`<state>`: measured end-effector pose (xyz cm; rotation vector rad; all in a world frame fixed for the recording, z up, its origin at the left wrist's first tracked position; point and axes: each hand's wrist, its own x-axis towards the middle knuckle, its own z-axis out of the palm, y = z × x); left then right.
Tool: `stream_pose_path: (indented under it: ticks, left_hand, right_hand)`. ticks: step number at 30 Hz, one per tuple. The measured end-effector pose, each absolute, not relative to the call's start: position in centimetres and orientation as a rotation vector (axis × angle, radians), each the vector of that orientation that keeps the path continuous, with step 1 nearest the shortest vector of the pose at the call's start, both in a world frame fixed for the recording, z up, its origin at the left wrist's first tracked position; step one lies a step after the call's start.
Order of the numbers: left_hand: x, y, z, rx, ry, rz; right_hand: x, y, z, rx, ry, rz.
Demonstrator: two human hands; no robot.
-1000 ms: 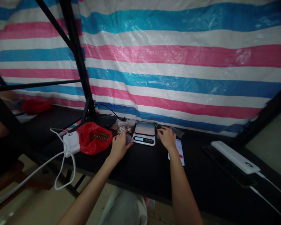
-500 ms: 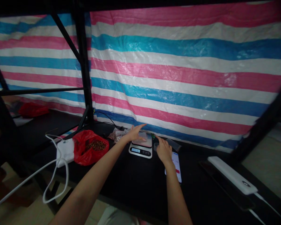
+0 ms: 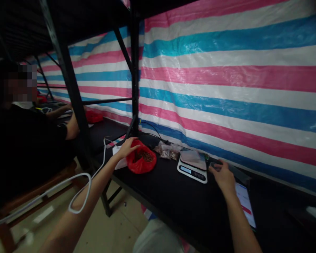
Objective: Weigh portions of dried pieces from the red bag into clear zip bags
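My left hand is at the left rim of a red plastic bag, fingers apart; contact with the bag is hard to tell. Inside the bag lie many small brown grains or beads. My right hand is closed on a small clear cup, right of a white kitchen scale. The scale's display is lit, and a clear plastic bag or container rests on its plate. Several small filled clear bags lie between the red bag and the scale.
A phone with a lit screen lies beside my right forearm. A white power bank and white cable are at the left. A black metal post rises behind the table. Another person sits at the far left.
My view has turned left. My left hand has moved from above the scale to the red bag. My right hand has closed on the small clear cup beside the scale.
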<state>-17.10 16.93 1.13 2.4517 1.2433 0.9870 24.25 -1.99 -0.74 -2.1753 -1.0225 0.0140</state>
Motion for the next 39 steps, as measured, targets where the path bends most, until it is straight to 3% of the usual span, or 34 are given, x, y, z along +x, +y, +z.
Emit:
stream_pose_path:
  ticks: [5, 12, 15, 23, 31, 39]
  left_hand:
    - [-19.2, 16.5, -1.1, 2.268, 1.25, 0.847]
    - [-17.1, 17.7, -0.5, 2.352, 1.381, 0.746]
    - [-16.1, 18.3, -0.6, 2.307, 1.334, 0.725]
    - [-15.6, 16.8, -1.0, 2.29, 1.373, 0.677]
    - [-13.4, 16.3, -0.7, 1.997, 1.355, 1.003]
    - [-9.0, 16.6, -0.8, 1.139, 0.701, 1.267]
  right_hand:
    - [19.3, 0.2, 0.0, -1.617, -1.16, 0.126]
    - [5.1, 4.8, 0.5, -1.35, -1.733, 0.439]
    - [2.0, 6.3, 0.5, -1.354, -1.844, 0.428]
    - [2.3, 6.4, -0.1, -1.767, -2.041, -0.004]
    - [1.8, 6.6, -0.9, -1.723, -1.993, 0.04]
    - [2.0, 7.4, -2.4, -1.521, -1.913, 0.184]
